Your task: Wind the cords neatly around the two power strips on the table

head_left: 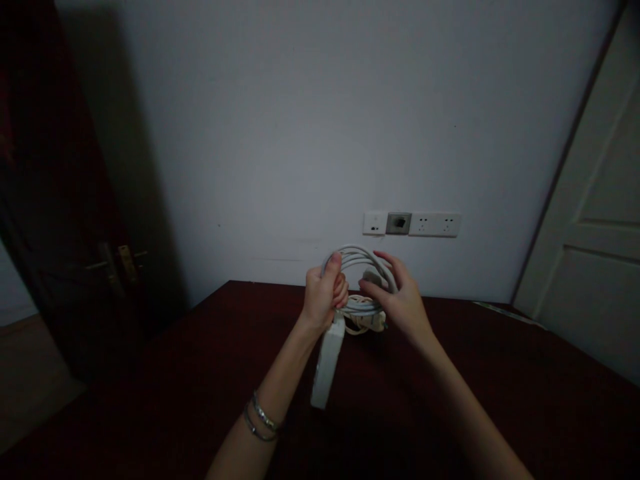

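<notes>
My left hand is closed in a fist around a coiled white cable, held up above a dark red table. A long white power strip hangs down from that hand, joined to the cable. My right hand pinches the right side of the coil near its plug, fingers curled on the loops. Two thin bracelets sit on my left wrist.
A row of white wall sockets is on the pale wall behind the table. A dark wooden door with a brass handle stands at the left. A white panelled door is at the right.
</notes>
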The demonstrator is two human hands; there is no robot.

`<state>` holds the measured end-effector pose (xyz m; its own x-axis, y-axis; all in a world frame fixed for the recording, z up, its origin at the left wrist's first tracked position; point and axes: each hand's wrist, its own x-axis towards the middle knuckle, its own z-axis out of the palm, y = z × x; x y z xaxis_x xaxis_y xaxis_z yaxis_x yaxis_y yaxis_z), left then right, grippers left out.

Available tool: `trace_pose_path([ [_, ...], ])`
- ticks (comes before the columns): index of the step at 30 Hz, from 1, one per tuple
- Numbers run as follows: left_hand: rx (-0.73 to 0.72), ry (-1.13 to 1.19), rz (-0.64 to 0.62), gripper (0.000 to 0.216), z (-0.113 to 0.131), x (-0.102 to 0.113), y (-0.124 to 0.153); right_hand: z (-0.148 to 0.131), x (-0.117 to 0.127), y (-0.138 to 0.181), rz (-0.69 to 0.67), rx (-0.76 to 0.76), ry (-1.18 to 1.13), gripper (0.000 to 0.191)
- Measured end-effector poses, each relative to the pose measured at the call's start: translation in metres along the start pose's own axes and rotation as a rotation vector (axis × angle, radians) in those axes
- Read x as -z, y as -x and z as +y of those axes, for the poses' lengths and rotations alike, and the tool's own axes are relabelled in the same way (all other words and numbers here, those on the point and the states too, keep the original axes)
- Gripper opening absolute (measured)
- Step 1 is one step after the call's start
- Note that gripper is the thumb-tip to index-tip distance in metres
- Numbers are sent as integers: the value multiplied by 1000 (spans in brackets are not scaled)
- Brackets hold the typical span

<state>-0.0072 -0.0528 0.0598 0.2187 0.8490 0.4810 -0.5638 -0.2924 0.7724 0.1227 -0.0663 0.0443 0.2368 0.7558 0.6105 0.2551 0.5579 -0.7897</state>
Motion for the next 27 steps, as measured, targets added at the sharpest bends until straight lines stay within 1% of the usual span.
trace_pose_path([
  [2,27,23,8,60,3,-1,0,-1,0,1,40,163,86,39],
  [3,46,36,21,59,6,-1,0,-2,2,2,17,200,103,29],
  [4,67,51,41,59,9,-1,0,-4,3,2,-40,197,95,23],
  [5,89,71,63,58,12,-1,0,-5,6,3,-121,162,61,23],
  [8,177,148,105,57,22,3,-1,-8,12,7,-400,24,-111,37],
  [9,202,174,107,57,26,5,-2,-10,13,8,-458,6,-156,38],
  [10,219,195,105,57,28,7,-3,-11,14,10,-483,3,-183,37],
  [12,224,217,102,56,32,10,-3,-13,11,13,-449,2,-191,32],
  [15,205,216,102,54,36,11,-2,-16,0,18,-294,5,-140,31],
  [19,204,182,97,54,37,3,4,-19,-12,21,-71,63,8,24],
  [20,201,177,103,53,38,1,5,-19,-13,20,-49,70,29,23],
  [21,199,178,111,53,38,0,6,-19,-13,20,-58,74,22,23],
  [22,199,187,120,53,38,0,6,-19,-12,20,-102,74,-13,21],
  [25,237,251,124,54,40,5,4,-18,-5,20,-334,94,-156,15],
  [27,274,320,109,54,42,13,0,-18,0,22,-478,113,-177,19],
])
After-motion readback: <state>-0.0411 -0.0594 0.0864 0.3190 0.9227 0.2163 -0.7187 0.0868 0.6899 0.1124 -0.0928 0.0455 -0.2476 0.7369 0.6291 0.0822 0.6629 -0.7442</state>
